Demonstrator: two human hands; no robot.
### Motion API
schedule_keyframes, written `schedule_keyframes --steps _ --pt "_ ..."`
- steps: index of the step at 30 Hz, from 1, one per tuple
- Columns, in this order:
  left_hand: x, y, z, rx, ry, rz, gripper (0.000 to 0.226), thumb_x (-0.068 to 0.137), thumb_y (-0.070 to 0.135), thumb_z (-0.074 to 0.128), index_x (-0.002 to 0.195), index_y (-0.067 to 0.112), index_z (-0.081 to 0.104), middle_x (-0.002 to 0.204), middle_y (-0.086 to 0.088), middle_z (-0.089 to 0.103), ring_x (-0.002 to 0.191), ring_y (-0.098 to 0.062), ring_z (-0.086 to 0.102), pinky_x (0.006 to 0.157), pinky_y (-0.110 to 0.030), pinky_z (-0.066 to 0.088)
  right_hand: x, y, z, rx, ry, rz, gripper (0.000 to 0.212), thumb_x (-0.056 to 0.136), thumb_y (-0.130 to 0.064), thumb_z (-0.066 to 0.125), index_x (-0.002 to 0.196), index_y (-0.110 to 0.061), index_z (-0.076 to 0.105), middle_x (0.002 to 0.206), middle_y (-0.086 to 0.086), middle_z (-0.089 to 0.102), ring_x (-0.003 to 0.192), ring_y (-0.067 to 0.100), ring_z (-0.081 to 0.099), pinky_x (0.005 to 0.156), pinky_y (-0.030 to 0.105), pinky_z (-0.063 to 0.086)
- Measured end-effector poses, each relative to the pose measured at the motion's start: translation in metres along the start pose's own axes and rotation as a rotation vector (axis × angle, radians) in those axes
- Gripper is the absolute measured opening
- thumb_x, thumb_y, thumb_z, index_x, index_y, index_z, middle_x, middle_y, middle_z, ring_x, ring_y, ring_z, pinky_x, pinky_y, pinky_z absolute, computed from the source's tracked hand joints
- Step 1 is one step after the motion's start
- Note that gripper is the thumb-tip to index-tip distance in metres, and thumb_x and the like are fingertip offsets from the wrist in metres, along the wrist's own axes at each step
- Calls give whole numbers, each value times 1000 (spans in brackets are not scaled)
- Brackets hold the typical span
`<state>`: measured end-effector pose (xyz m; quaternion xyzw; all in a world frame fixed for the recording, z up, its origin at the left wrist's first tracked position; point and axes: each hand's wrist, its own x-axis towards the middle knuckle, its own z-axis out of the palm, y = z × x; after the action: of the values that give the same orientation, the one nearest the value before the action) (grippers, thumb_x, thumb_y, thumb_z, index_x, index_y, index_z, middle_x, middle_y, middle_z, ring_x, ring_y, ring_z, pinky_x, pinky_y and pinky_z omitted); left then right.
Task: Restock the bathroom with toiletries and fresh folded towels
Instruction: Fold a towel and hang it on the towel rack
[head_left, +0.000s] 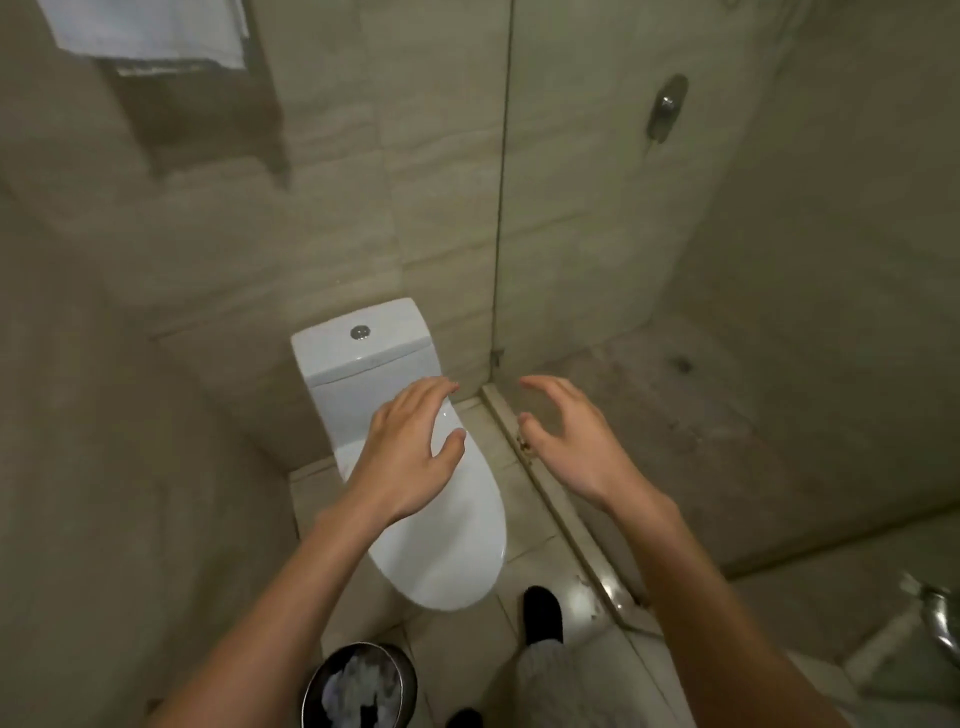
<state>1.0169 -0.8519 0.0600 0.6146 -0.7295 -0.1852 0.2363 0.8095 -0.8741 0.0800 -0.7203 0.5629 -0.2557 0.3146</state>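
A white towel (150, 31) hangs folded on a wall rack at the top left, partly cut off by the frame edge. My left hand (410, 452) hovers above the closed white toilet (441, 530), fingers spread and loose, holding nothing. My right hand (566, 436) is raised beside it over the shower threshold, fingers loosely curved and empty. The two palms face each other with a gap between them. No toiletries are in view.
A glass shower partition (501, 208) rises right of the toilet, with a chrome valve (667, 106) on the shower wall. A round metal bin (358, 686) with crumpled paper stands at the bottom. My dark shoe (543, 616) is on the tiles. A chrome fixture (940, 618) shows at the right edge.
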Motion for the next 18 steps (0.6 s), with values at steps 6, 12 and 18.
schedule_keyframes --steps 6,12,18 --pt "-33 39 29 -81 -121 125 48 99 31 50 145 27 40 153 9 36 142 -11 28 115 -33 19 -84 19 -13 -34 98 143 43 95 -19 57 138 -16 52 140 -1 51 132 13 43 104 15 26" --pt "-67 99 76 -57 -285 281 51 100 34 47 149 27 35 159 9 26 148 -8 14 117 -29 6 -171 56 -41 -27 272 290 39 94 -16 60 133 -17 56 132 -4 54 129 13 46 107 21 30" --pt "-90 158 111 -85 -341 418 49 99 32 50 146 27 39 156 9 32 146 -8 17 116 -29 8 -255 80 -70 -47 388 416 40 93 -18 61 133 -15 56 134 0 55 128 15 48 110 28 34"
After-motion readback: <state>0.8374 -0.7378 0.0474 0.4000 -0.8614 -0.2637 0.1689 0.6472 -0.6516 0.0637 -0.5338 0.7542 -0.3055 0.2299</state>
